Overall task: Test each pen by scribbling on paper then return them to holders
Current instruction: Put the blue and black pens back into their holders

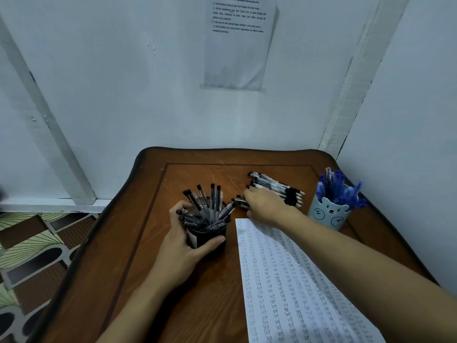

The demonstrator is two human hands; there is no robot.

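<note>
Gripping the black holder (210, 240), one of two, left hand (178, 253) curls; right hand (264, 206) touches pens (277, 188), grasp unclear.

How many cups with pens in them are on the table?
2. The left hand grips the black holder; the blue bear cup stands farther right.
</note>
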